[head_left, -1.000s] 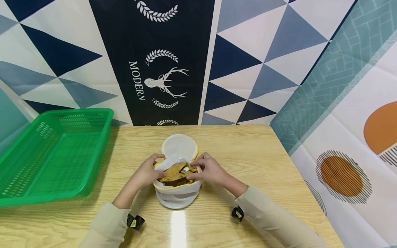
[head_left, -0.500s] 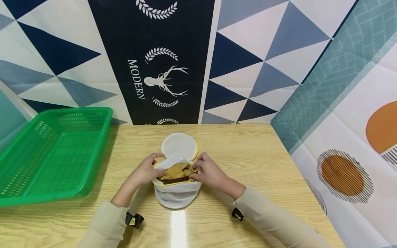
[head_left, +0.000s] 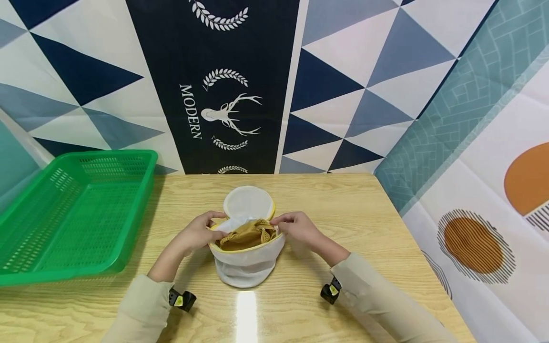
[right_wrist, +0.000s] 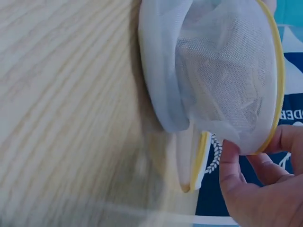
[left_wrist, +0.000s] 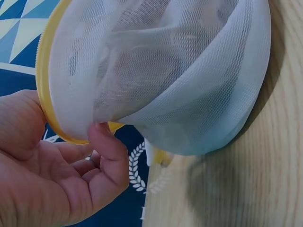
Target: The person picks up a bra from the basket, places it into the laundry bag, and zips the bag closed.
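Observation:
A white mesh laundry bag with yellow edging stands on the table, its round lid folded back toward the wall. Inside lies a mustard-coloured garment with lacy edges, its full shape hidden. My left hand holds the left side of the rim, thumb inside. In the left wrist view its curled fingers are at the mesh below the yellow edge. On the opposite side, my right hand pinches the rim; the right wrist view shows thumb and fingers at the bag's edge.
A green perforated plastic basket stands at the left of the wooden table. Patterned cloth covers the wall right behind the table, and another printed sheet hangs along the right side.
My right hand has moved from the garment inside the bag to the right side of the rim. The opening is pulled wider and the garment sits differently. The left hand stays at the left rim.

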Demonstrator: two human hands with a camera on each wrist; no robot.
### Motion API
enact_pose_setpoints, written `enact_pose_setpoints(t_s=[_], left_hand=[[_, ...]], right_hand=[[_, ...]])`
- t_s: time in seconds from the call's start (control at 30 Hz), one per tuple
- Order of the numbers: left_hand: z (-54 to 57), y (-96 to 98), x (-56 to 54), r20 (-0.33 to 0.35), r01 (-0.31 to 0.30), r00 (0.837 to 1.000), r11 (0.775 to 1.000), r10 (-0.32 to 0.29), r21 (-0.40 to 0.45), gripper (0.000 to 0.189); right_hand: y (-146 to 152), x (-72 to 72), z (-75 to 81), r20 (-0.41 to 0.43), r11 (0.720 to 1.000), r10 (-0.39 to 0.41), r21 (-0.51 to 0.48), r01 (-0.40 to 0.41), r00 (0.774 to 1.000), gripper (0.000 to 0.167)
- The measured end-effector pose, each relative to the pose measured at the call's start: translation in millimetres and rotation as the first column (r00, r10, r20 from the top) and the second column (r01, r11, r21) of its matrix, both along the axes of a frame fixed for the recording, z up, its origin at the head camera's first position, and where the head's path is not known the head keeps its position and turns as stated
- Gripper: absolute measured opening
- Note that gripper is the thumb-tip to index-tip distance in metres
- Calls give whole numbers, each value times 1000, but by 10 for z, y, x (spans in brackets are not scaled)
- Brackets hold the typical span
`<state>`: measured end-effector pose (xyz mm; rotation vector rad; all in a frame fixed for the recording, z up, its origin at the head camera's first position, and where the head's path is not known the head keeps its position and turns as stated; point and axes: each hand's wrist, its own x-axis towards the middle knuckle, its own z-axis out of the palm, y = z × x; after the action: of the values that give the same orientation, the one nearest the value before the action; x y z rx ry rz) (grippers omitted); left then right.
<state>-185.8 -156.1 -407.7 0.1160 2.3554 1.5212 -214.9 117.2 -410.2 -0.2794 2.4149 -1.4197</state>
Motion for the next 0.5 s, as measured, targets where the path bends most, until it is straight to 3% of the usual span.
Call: enact_pose_setpoints(t_s=[0.27,0.5], left_hand=[[56,-87,-15,54,13,998,1000,-13,4,52],[112,-141,-20,82,25,996,999,-27,29,50]], right_hand=[[6,-74,24,25,996,-84,26,84,996,26],[3,-106,60,-21,986,-133,95,134,991,26]])
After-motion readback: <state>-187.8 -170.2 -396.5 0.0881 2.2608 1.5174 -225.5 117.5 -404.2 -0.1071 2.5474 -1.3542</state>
